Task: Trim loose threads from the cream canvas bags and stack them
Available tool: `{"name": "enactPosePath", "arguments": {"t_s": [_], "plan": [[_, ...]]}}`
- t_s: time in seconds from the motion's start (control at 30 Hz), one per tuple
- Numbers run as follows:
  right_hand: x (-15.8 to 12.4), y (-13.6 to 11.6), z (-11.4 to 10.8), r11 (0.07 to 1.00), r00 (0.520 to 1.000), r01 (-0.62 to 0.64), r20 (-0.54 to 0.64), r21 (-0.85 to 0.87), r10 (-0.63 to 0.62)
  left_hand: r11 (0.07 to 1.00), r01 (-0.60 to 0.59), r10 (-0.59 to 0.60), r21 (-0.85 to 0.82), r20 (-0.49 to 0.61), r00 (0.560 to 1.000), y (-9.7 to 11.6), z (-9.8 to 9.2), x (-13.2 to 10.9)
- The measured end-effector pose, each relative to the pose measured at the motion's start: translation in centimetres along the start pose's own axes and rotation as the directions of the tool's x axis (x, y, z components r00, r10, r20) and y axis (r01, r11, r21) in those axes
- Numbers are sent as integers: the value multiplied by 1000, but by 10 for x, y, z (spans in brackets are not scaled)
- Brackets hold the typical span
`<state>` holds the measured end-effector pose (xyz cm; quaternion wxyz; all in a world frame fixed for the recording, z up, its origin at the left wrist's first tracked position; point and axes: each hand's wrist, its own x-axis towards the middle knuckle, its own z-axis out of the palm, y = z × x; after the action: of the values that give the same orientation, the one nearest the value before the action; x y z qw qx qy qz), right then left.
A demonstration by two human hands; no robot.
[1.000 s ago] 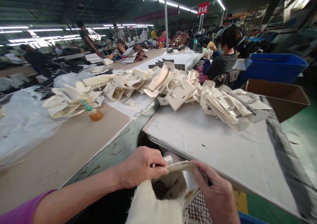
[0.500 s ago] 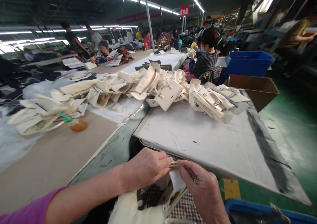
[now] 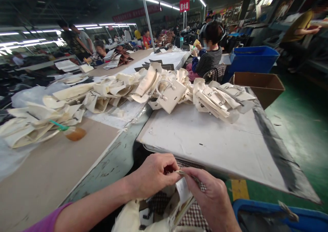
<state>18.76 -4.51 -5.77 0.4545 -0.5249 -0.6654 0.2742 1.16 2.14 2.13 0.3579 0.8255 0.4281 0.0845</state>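
A cream handbag piece point(image 3: 176, 208) lies across my lap, its raised edge held between both hands. My left hand point(image 3: 156, 175) pinches that edge from the left, thumb and forefinger curled together. From the right, my right hand point(image 3: 208, 194) grips the same edge, thumb against the fingers. A small white tag or lining flap point(image 3: 182, 190) hangs just below the fingertips. Dark checked cloth point(image 3: 191, 216) shows beneath the piece. What lies inside the folded piece is partly hidden.
Cream handbags point(image 3: 171, 95) are heaped along the white-covered table point(image 3: 179, 132). A glue bottle point(image 3: 75, 133) with a green nozzle lies on the brown tabletop point(image 3: 66, 167) at left. A blue bin point(image 3: 276, 211) stands low at right. A co-worker point(image 3: 208, 57) sits beyond the table.
My left hand's fingers have bent, with the knuckles raised and the thumb now showing at the edge. The right hand stays nearly in place. The view has turned slightly right.
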Motion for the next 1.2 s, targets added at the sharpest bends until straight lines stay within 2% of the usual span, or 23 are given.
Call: {"name": "enactPosePath", "arguments": {"t_s": [0.07, 0.17, 0.27, 0.33, 0.4, 0.5, 0.57, 0.63, 0.67, 0.73, 0.8, 0.87, 0.9, 0.93, 0.97, 1.0, 1.03, 1.1, 1.2], "plan": [[0, -2, 0, 1000, 1000, -3, 5, 7, 3, 1000, -18, 18, 0, -6, 1000, -2, 2, -2], [1, -5, 1, 999, 1000, -22, -10, 30, 22, 976, -165, 170, 142, -23, 985, -8, 4, -5], [2, -5, 2, 998, 999, -40, -3, 39, 41, 861, -334, 354, 383, 19, 935, -13, 4, -6], [3, -5, 3, 997, 998, -70, 13, 43, 69, 796, -373, 389, 477, 70, 918, -15, 3, -3], [6, -4, 3, 991, 992, -121, 41, 65, 118, 801, -349, 348, 486, 97, 933, -13, 1, 2], [13, -3, 0, 971, 976, -213, 68, 112, 206, 884, -257, 232, 390, 110, 966, -6, -3, 13], [21, -1, -6, 946, 959, -276, 108, 168, 261, 916, -234, 200, 327, 134, 971, -2, -5, 19], [29, 3, -15, 903, 938, -345, 129, 256, 322, 916, -217, 180, 337, 137, 974, 0, -7, 25], [32, 4, -21, 882, 930, -367, 98, 295, 354, 916, -183, 151, 358, 115, 982, 0, -8, 27], [34, 2, -31, 886, 927, -343, -42, 311, 373, 916, -81, 72, 394, 37, 997, -4, -11, 33], [32, -8, -36, 946, 951, -229, -154, 232, 268, 915, 8, 10, 403, -42, 999, -8, -17, 39], [29, -26, -34, 990, 995, -27, -92, 137, 39, 909, 55, -16, 413, -97, 995, -10, -25, 44], [29, -35, -30, 987, 991, 131, -39, 95, -128, 904, 68, -22, 421, -114, 993, -9, -30, 46], [29, -45, -27, 948, 949, 316, -11, 31, -316, 901, 81, -27, 426, -131, 991, -8, -34, 47], [30, -53, -24, 886, 886, 461, -27, -43, -462, 898, 91, -30, 430, -146, 989, -4, -39, 46], [32, -60, -22, 837, 839, 540, -22, -91, -543, 899, 96, -31, 426, -157, 987, 0, -43, 43], [34, -66, -23, 806, 810, 581, -14, -111, -586, 906, 101, -35, 410, -165, 986, 6, -47, 39], [40, -75, -32, 819, 821, 571, 50, -62, -569, 930, 106, -44, 352, -179, 983, 20, -55, 28], [48, -88, -63, 838, 815, 545, 228, 12, -534, 956, 96, -37, 276, -213, 976, 42, -63, 7]]}}
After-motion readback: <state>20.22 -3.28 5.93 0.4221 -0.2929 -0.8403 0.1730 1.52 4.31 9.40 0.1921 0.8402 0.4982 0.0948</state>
